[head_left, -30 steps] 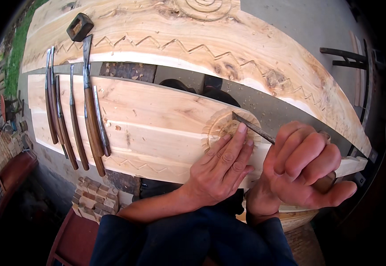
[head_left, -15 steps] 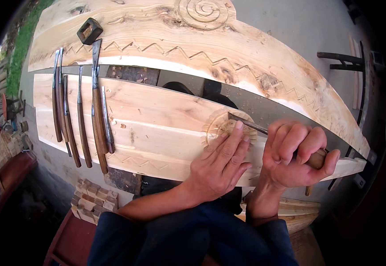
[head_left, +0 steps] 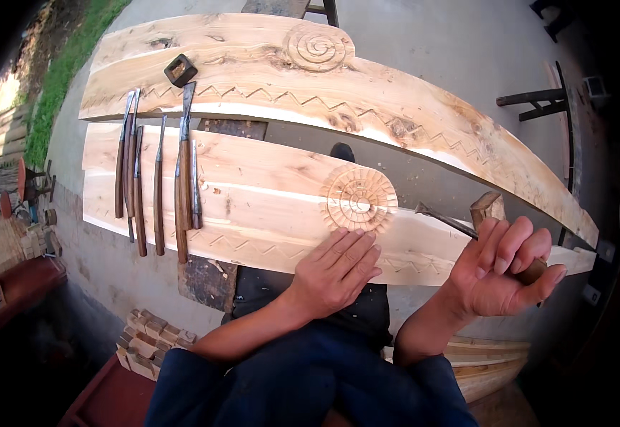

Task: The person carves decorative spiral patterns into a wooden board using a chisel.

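Observation:
A carved round rosette (head_left: 360,201) with a spiral centre and notched rim sits on the nearer pale wooden board (head_left: 267,206). My left hand (head_left: 340,269) lies flat just below it, fingers stretched out and the tips at the rosette's lower edge. In my right hand (head_left: 506,267) is a carving chisel (head_left: 444,217), its metal blade pointing left, clear of the rosette. The end of its wooden handle (head_left: 533,272) shows beneath my curled fingers. A brown wooden block (head_left: 488,206) appears just beyond that hand; whether it is held cannot be made out.
Several chisels (head_left: 159,199) lie across the nearer board's left part, among wood chips. Beyond is a curved board (head_left: 388,107) with a zigzag groove and spiral; a dark square ring (head_left: 180,70) rests on it. Wooden blocks (head_left: 149,341) are stacked at lower left.
My right hand has drawn the chisel back to the right, away from the rosette. My left hand has slid down off the carving and let go of the blade. The view has shifted.

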A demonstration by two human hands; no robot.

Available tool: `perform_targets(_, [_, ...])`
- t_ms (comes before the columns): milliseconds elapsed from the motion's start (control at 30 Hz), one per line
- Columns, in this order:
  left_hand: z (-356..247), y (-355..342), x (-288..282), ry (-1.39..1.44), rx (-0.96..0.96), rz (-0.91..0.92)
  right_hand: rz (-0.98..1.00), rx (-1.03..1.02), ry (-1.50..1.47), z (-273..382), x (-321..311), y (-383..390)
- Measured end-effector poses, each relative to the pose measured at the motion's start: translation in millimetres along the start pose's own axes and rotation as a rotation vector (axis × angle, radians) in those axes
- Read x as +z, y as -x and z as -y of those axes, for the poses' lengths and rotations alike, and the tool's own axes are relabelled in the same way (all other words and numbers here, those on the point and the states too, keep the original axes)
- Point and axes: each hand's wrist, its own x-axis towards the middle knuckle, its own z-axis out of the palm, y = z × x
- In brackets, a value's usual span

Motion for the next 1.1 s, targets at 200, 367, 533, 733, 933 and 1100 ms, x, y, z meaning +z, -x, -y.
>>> perform_targets(200, [27.1, -28.0, 1.7, -0.159, -0.211, 0.145, 0.018, -0.024, 0.213, 36.4, -29.4, 38.8])
perform_targets(367, [4.2, -15.9, 6.1, -0.109, -0.119, 0.194, -0.029, -0.074, 0.159, 51.4, -40.3, 60.0])
perform_targets(533, [-7.9, 6.0, -5.1, 0.23, 0.088, 0.014, -0.109, -0.092, 0.36, 54.7, -30.8, 54.5])
perform_targets(733, [27.3, 14.4, -44.3, 0.038, -0.079, -0.207, 0.121, -0.201, 0.698, 41.4, -28.0, 27.0])
perform_targets(933, [63.9, 34.0, -56.5, 0.019, -0.252, -0.203, -0.021, -0.244, 0.961, 21.6, -20.6, -9.9])
perform_targets(1100, [62.4, 31.5, -55.2, -0.007, -0.21, -0.135, -0.288, -0.168, 0.87, 13.1, -34.1, -26.0])
